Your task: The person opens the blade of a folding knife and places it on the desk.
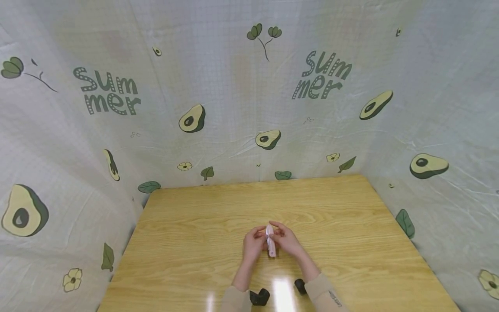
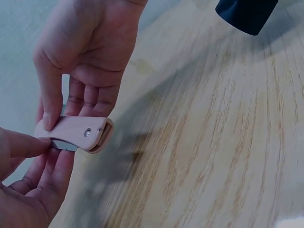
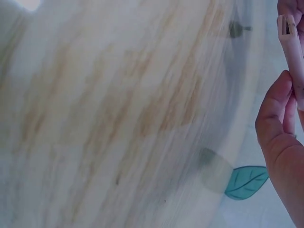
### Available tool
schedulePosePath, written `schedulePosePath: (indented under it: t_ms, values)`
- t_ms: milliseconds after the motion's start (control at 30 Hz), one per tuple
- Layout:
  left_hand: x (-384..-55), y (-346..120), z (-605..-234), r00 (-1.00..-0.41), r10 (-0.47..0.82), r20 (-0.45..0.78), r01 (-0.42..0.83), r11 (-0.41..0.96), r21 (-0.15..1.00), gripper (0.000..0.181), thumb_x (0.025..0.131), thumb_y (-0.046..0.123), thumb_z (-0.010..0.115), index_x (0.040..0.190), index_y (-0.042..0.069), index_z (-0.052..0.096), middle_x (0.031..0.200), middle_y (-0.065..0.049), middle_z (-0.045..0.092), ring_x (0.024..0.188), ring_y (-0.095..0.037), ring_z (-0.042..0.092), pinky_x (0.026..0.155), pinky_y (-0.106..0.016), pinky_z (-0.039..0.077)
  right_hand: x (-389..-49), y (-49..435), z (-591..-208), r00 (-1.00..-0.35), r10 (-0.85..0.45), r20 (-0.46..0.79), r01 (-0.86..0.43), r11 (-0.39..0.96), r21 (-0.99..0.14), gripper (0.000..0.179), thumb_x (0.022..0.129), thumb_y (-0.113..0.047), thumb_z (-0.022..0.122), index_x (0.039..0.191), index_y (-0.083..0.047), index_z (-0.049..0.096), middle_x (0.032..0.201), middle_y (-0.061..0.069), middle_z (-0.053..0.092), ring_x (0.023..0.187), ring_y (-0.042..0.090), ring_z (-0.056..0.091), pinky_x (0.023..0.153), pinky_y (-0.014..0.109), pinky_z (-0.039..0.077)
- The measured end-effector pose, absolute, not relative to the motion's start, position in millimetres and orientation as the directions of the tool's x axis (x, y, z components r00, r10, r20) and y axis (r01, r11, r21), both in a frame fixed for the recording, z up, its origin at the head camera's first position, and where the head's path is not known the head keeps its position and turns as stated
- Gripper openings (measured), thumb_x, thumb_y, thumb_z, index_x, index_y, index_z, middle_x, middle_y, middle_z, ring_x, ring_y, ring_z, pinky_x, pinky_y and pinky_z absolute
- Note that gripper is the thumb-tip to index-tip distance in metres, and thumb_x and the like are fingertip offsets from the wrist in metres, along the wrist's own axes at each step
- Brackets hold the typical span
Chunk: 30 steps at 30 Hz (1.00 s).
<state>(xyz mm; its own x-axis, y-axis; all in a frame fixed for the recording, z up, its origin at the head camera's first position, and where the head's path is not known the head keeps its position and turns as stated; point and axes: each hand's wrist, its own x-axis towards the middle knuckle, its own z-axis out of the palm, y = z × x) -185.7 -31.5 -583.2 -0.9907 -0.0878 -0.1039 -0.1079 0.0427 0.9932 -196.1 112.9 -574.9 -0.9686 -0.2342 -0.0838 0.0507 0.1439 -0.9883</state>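
Note:
A pink folding knife (image 1: 272,250) is held between both hands above the table, with its rivet end toward me in the head view. Along one side of its handle (image 2: 76,128) a strip of the metal blade (image 2: 64,145) shows in the left wrist view; the rest is hidden by fingers and handle. My left hand (image 1: 253,243) pinches the knife on the blade side, thumb at the metal edge. From the other side my right hand (image 1: 287,241) grips the pink handle between thumb and fingers. The right wrist view catches only part of the knife (image 3: 290,50) and right hand (image 3: 282,123).
The wooden table (image 1: 187,242) lies under both hands. A pale curtain (image 1: 234,86) printed with avocados encloses it at the back and sides. Black devices (image 1: 260,297) sit by the wrists, and light glares on the table's near part.

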Motion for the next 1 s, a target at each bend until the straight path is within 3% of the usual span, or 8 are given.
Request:
schedulePosePath:
  t_ms: [200,567,833,1000]
  values:
    - [-185.7,-33.8,-578.4,-0.994,-0.047,-0.101,-0.105,0.092,0.990,0.034,0.085,-0.008,0.062,0.119,-0.006,0.065,0.085,-0.011,0.065,0.066,-0.014,0.060,0.059,-0.037,0.061,-195.5,116.4,-567.0,-0.954,-0.281,-0.103,0.063,0.149,-0.987,0.046,0.096,0.001,0.055,0.140,0.007,0.044,0.102,0.018,0.055,0.084,0.022,0.057,0.077,0.048,0.058]
    - [-187.3,-35.1,-580.3,-0.996,-0.020,-0.083,-0.085,0.099,0.991,0.035,0.086,-0.009,0.061,0.121,-0.005,0.063,0.085,-0.011,0.063,0.066,-0.014,0.060,0.058,-0.037,0.061,-198.8,119.1,-574.5,-0.960,-0.263,-0.093,0.049,0.171,-0.984,0.044,0.094,0.001,0.057,0.137,0.002,0.049,0.099,0.015,0.053,0.083,0.020,0.054,0.071,0.037,0.055]
    - [-175.4,-37.1,-548.9,-0.996,0.004,-0.084,-0.084,0.057,0.995,0.036,0.088,-0.015,0.053,0.124,-0.012,0.057,0.090,-0.027,0.057,0.073,-0.024,0.060,0.068,-0.054,0.060,-200.7,119.7,-575.7,-0.967,-0.228,-0.113,0.080,0.150,-0.985,0.046,0.093,0.000,0.058,0.138,-0.002,0.050,0.096,0.012,0.051,0.080,0.018,0.056,0.073,0.038,0.057]
    - [-165.3,-37.4,-526.6,-0.997,0.002,-0.079,-0.079,0.053,0.995,0.035,0.088,-0.014,0.053,0.123,-0.013,0.057,0.091,-0.028,0.057,0.074,-0.024,0.061,0.067,-0.051,0.061,-201.4,121.1,-576.5,-0.968,-0.230,-0.100,0.070,0.136,-0.988,0.047,0.093,0.000,0.058,0.139,0.000,0.049,0.096,0.013,0.051,0.080,0.019,0.056,0.075,0.040,0.058]
